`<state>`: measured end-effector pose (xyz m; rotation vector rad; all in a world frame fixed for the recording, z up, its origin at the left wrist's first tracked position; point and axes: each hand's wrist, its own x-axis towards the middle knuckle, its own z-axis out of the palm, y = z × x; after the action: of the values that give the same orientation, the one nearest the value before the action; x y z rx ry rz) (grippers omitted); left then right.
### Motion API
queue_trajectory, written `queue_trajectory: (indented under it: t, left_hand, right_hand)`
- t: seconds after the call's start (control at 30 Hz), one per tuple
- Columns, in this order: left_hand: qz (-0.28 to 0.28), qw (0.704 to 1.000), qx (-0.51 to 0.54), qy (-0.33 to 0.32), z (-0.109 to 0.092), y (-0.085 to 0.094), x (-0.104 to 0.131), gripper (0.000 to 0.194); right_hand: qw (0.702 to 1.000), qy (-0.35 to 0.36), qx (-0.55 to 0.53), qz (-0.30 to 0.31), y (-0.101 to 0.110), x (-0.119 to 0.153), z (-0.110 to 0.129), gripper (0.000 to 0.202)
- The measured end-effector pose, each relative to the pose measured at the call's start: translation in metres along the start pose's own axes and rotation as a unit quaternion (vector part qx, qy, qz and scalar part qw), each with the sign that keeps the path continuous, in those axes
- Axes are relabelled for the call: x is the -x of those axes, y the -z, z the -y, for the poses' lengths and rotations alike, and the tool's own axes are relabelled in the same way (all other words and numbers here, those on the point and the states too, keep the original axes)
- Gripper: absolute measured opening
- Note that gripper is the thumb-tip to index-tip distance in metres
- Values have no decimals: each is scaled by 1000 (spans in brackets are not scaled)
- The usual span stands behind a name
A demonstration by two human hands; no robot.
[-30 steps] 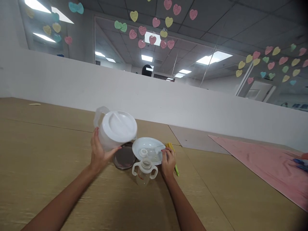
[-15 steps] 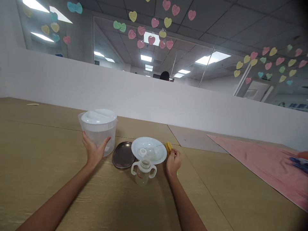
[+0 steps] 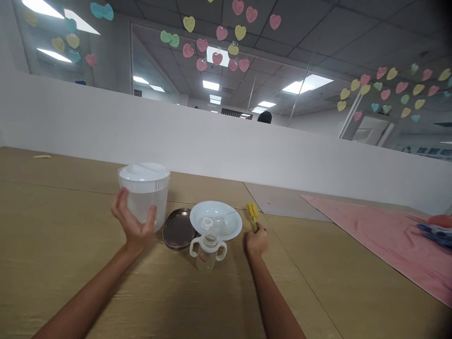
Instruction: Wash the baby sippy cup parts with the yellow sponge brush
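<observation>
A lidded translucent plastic pitcher (image 3: 159, 200) stands upright on the left. My left hand (image 3: 136, 230) is in front of it, fingers and thumb spread; whether they touch its wall I cannot tell. In my right hand (image 3: 256, 242) is a bottle brush (image 3: 253, 212), its yellow sponge head pointing up and away, gripped by the green handle. Between my hands, a two-handled baby bottle (image 3: 207, 254) stands without its top. Behind the bottle, a white bowl (image 3: 231, 231) holds a white bottle collar (image 3: 206, 223) and a clear piece. A round dark metal tray (image 3: 179, 229) lies beside the bowl.
A pink cloth (image 3: 374, 235) covers the right side of the table (image 3: 169, 306), with blue and red items (image 3: 438, 231) at its far right. A low white wall (image 3: 197, 141) runs along the back, below glass with heart-shaped notes. A thin pale strip (image 3: 42, 156) lies far left.
My left hand has loosened and spread at the pitcher, its fingers lifting. My right hand now holds the brush by its handle, with the sponge head raised more upright.
</observation>
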<state>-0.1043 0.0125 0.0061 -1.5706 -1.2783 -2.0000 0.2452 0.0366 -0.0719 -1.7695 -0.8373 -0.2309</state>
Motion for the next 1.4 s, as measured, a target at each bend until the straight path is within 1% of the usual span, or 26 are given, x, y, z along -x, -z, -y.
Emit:
queue_trajectory:
  t: [0.03,0.07,0.1,0.13,0.17,0.23,0.27,0.3,0.37,0.43,0.5,0.6,0.7,0.77,0.8,0.9,0.97,1.07,1.13,1.17,1.23,1.3,1.4]
  left_hand:
    - [14,998,35,-51,-11,-3,1,55]
    - [79,989,74,-104,-23,-8,1,37]
    - [175,970,109,-129,-35,-16,1,25]
    - [290,939,131,-128,-46,-26,0,24]
    - [384,907,133,-111,-57,-37,-1,27]
    - [538,834,99,-68,-75,-62,-4,29]
    - [611,786,62,-64,-82,-74,-5,28]
    - [660,749,16,-58,-87,-85,-6,26]
    - [694,717,-21,-55,-91,-103,-5,20]
    - [706,706,-34,-55,-92,-115,-1,16]
    - [715,696,-39,-52,-89,-121,3,16]
    - [734,677,-38,-41,-84,-124,8,17]
    - [751,659,-24,-27,-79,-124,9,16]
    - [748,663,-13,-20,-79,-123,7,15]
    - [740,672,-7,-18,-80,-123,5,15]
    - [695,719,16,-10,-86,-119,-5,14]
    - [657,752,40,8,-90,-117,-12,14]
    - [597,795,86,61,-93,-118,-18,16]
    - [553,817,126,105,-93,-120,-19,15]
    - [532,823,149,129,-93,-122,-19,13]
    - [497,824,204,181,-94,-124,-19,12]
    - [460,813,268,236,-96,-125,-18,15]
    - [391,787,361,312,-102,-125,-19,20]
  right_hand:
    - [1000,-25,-3,-13,2,0,3,43]
    - [999,-43,-4,-26,4,-1,6,45]
    - [998,-51,-3,-39,7,-1,9,47]
    - [997,-55,-3,-52,9,0,12,47]
    - [996,-59,-7,-64,11,0,14,48]
    - [994,-67,-23,-85,13,1,18,47]
    - [993,-68,-35,-91,14,1,18,46]
    - [992,-67,-49,-93,14,1,18,46]
    - [991,-60,-77,-92,12,0,16,45]
    - [988,-61,-99,-99,8,-2,14,44]
    - [985,-68,-112,-115,5,-4,11,44]
    - [981,-55,-119,-141,3,-5,9,42]
    - [981,-24,-125,-145,3,-5,9,39]
    - [982,-18,-128,-138,4,-5,11,38]
    - [983,-19,-129,-132,6,-4,12,38]
    - [986,-7,-130,-105,13,-2,20,40]
    - [987,27,-135,-87,19,1,30,41]
    - [985,88,-138,-59,28,10,46,42]
    - [982,128,-134,-36,31,16,54,41]
    - [979,150,-132,-28,32,19,56,40]
    - [971,198,-134,-23,34,24,59,36]
    - [957,254,-139,-27,34,27,59,32]
    - [931,332,-152,-27,35,28,59,28]
